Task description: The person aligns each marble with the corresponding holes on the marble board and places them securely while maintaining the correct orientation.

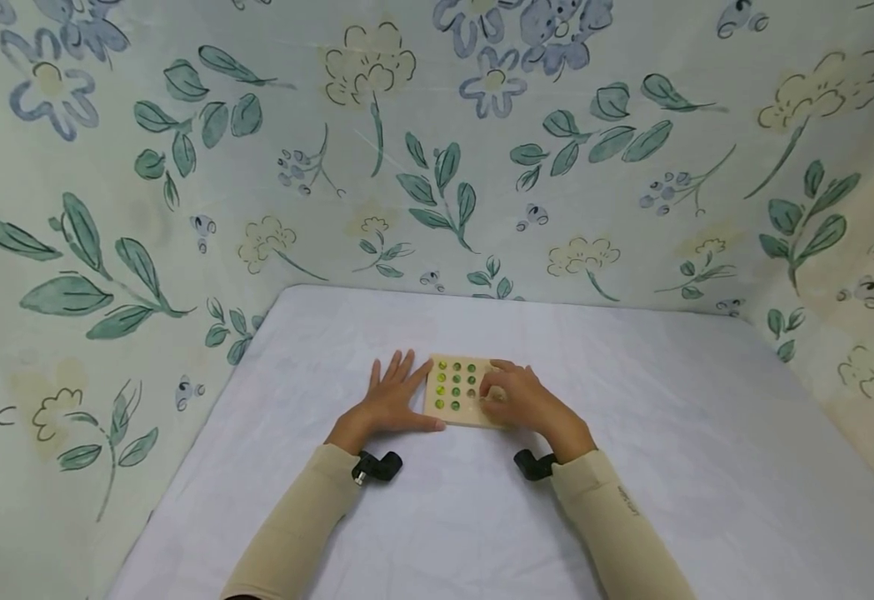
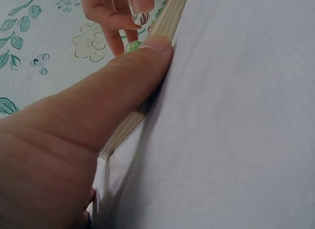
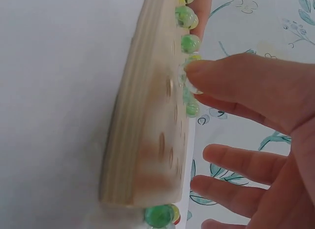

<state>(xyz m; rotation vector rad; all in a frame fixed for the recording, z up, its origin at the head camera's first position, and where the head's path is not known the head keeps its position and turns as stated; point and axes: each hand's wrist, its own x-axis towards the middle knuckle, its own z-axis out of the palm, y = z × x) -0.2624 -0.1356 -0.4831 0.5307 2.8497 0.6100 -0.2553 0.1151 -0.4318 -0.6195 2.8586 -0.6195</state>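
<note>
A pale wooden board (image 1: 466, 417) with rows of round hollows lies on the table. Yellow-green marbles (image 1: 440, 390) fill its left column, and green marbles (image 1: 456, 392) sit in the columns beside it. My left hand (image 1: 387, 406) spreads its fingers at the board's left end, the thumb along the near edge. Over the board, my right hand (image 1: 522, 400) pinches a clear marble (image 2: 141, 18) between thumb and index finger, its other fingers apart. Bare hollows (image 3: 162, 145) show toward the right end in the right wrist view.
Past the board's right end are more marbles (image 3: 159, 216), a green one in front, hidden behind my right hand in the head view. A white cloth (image 1: 437, 517) covers the table. A flowered curtain (image 1: 437, 167) hangs behind and at the sides.
</note>
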